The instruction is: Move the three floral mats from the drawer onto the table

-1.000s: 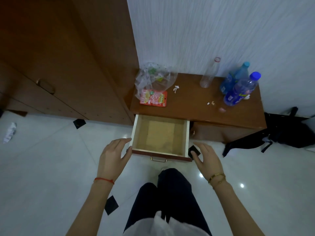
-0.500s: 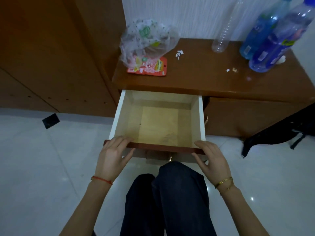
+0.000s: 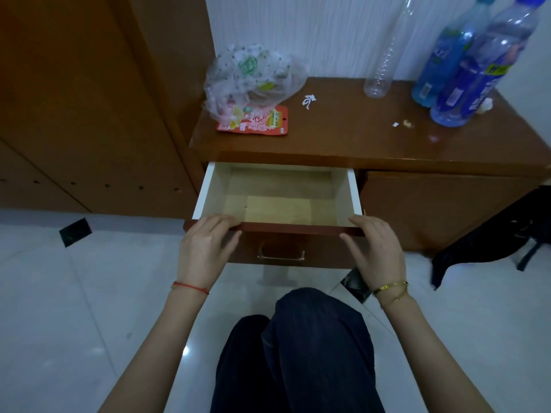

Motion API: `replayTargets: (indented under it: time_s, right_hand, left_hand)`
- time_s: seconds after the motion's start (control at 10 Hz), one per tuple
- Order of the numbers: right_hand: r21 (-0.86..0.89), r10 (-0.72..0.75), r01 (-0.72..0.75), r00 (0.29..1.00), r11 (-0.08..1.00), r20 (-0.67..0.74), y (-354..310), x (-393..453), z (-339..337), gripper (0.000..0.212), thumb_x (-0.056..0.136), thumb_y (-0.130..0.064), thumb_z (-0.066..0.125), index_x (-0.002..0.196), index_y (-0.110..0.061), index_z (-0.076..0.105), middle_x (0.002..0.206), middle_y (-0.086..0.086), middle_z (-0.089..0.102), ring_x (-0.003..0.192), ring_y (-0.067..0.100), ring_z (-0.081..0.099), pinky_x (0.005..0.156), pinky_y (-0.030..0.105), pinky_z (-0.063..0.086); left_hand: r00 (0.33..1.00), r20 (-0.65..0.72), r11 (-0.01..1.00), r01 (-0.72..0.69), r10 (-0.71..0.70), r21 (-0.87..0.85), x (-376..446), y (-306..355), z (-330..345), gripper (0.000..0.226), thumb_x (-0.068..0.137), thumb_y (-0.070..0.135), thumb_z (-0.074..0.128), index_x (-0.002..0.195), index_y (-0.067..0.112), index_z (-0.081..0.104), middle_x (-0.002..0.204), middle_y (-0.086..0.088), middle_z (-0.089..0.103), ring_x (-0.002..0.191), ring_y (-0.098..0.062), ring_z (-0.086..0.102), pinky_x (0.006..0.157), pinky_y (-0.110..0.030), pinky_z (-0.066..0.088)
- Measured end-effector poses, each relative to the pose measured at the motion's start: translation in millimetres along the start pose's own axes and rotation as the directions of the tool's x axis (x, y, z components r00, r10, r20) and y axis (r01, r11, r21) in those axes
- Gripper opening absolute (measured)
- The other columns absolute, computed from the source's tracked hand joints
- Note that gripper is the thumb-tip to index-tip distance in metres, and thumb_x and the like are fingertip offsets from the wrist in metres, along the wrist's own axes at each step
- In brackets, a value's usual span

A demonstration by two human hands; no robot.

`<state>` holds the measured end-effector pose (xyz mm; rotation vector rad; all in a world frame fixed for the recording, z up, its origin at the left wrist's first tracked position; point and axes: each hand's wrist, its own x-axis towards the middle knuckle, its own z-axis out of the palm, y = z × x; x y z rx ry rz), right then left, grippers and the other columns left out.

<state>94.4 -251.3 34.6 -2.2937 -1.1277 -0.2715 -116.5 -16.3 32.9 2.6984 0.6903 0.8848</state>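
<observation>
The drawer of a low brown table stands pulled out, and its pale wooden inside shows nothing in it. No floral mat is in view. My left hand grips the left end of the drawer's dark front edge, fingers curled over the top. My right hand holds the right end of the same edge. A brass handle hangs on the drawer front between my hands.
On the table lie a clear plastic bag, a red snack packet, an empty clear bottle, two blue bottles and paper scraps. A tall brown wardrobe stands left. A black bag lies right on the white floor.
I have come closer and lower to the drawer. Both hands moved from beside the drawer front onto its top edge and took hold. The drawer looks pushed in a little.
</observation>
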Motion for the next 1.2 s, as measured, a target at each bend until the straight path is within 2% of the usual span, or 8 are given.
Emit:
replayTargets:
  time_s: [0.2, 0.3, 0.4, 0.5, 0.6, 0.9, 1.0, 1.2]
  right_hand:
    - [0.005, -0.032, 0.033, 0.992, 0.999, -0.125, -6, 22, 18, 0.024, 0.089, -0.020, 0.067, 0.109, -0.007, 0.064, 0.103, 0.009, 0.067, 0.100, 0.025, 0.060, 0.085, 0.038, 0.052]
    - [0.047, -0.010, 0.012, 0.999, 0.999, -0.050, -9, 22, 29, 0.029, 0.089, -0.022, 0.068, 0.114, -0.007, 0.064, 0.106, 0.007, 0.067, 0.101, 0.023, 0.061, 0.087, 0.042, 0.053]
    - [0.084, 0.025, -0.030, 0.998, 0.996, 0.061, -10, 31, 38, 0.043, 0.089, -0.025, 0.066, 0.128, -0.006, 0.057, 0.124, 0.009, 0.062, 0.119, 0.023, 0.054, 0.104, 0.034, 0.043]
    - [0.083, 0.073, -0.081, 0.993, 0.993, 0.097, -11, 42, 44, 0.049, 0.091, -0.027, 0.063, 0.134, -0.008, 0.051, 0.132, 0.008, 0.057, 0.127, 0.022, 0.050, 0.104, 0.022, 0.025]
    - [0.089, 0.086, -0.095, 0.991, 0.991, 0.104, -8, 46, 52, 0.051, 0.092, -0.030, 0.061, 0.137, -0.010, 0.049, 0.135, 0.007, 0.056, 0.127, 0.020, 0.050, 0.103, 0.022, 0.029]
    - [0.066, 0.097, -0.108, 0.984, 0.992, 0.152, -4, 82, 70, 0.067, 0.092, -0.037, 0.059, 0.148, -0.014, 0.032, 0.149, 0.008, 0.037, 0.134, 0.023, 0.043, 0.099, 0.032, 0.040]
    - [0.065, 0.100, -0.111, 0.982, 0.992, 0.161, -5, 88, 70, 0.066, 0.092, -0.036, 0.059, 0.148, -0.013, 0.032, 0.149, 0.009, 0.037, 0.128, 0.027, 0.049, 0.098, 0.039, 0.047]
    - [0.090, 0.100, -0.111, 0.988, 0.990, 0.116, 1, 81, 66, 0.056, 0.095, -0.032, 0.056, 0.143, -0.008, 0.040, 0.147, 0.009, 0.043, 0.142, 0.024, 0.031, 0.115, 0.041, 0.031]
  left_hand:
    - [0.996, -0.078, 0.999, 0.040, -0.038, 0.023, 41, -9, 24, 0.013, 0.085, 0.018, 0.070, 0.097, 0.013, 0.071, 0.096, -0.002, 0.070, 0.093, -0.020, 0.062, 0.073, -0.031, 0.052]
    - [0.990, -0.126, 0.997, 0.068, -0.064, 0.026, 57, -10, 31, 0.013, 0.086, 0.019, 0.068, 0.097, 0.013, 0.071, 0.095, -0.002, 0.069, 0.094, -0.018, 0.060, 0.072, -0.029, 0.051]
    - [0.993, -0.105, 0.998, 0.056, -0.056, 0.001, 54, -10, 39, 0.017, 0.088, 0.022, 0.065, 0.102, 0.013, 0.069, 0.098, -0.002, 0.069, 0.094, -0.017, 0.060, 0.074, -0.026, 0.049]
    - [0.999, -0.028, 0.999, 0.022, -0.023, -0.043, 46, -12, 50, 0.025, 0.090, 0.019, 0.064, 0.111, 0.008, 0.068, 0.107, -0.007, 0.070, 0.100, -0.022, 0.064, 0.089, -0.033, 0.051]
    - [0.999, 0.026, 0.996, 0.037, -0.035, -0.077, 46, -19, 59, 0.032, 0.090, 0.017, 0.063, 0.120, 0.005, 0.064, 0.115, -0.011, 0.068, 0.106, -0.026, 0.064, 0.107, -0.039, 0.042]
    - [0.986, 0.158, 0.998, 0.061, -0.058, -0.014, 78, -34, 77, 0.059, 0.091, 0.026, 0.058, 0.145, 0.010, 0.037, 0.146, -0.009, 0.045, 0.142, -0.025, 0.031, 0.120, -0.040, 0.020]
    - [0.983, 0.177, 0.999, 0.049, -0.049, 0.003, 84, -38, 79, 0.061, 0.091, 0.026, 0.059, 0.146, 0.012, 0.036, 0.147, -0.008, 0.043, 0.143, -0.024, 0.029, 0.120, -0.042, 0.019]
    - [0.988, 0.148, 0.998, 0.056, -0.051, -0.031, 78, -37, 72, 0.058, 0.091, 0.025, 0.059, 0.144, 0.013, 0.039, 0.149, -0.008, 0.042, 0.142, -0.022, 0.031, 0.119, -0.041, 0.021]
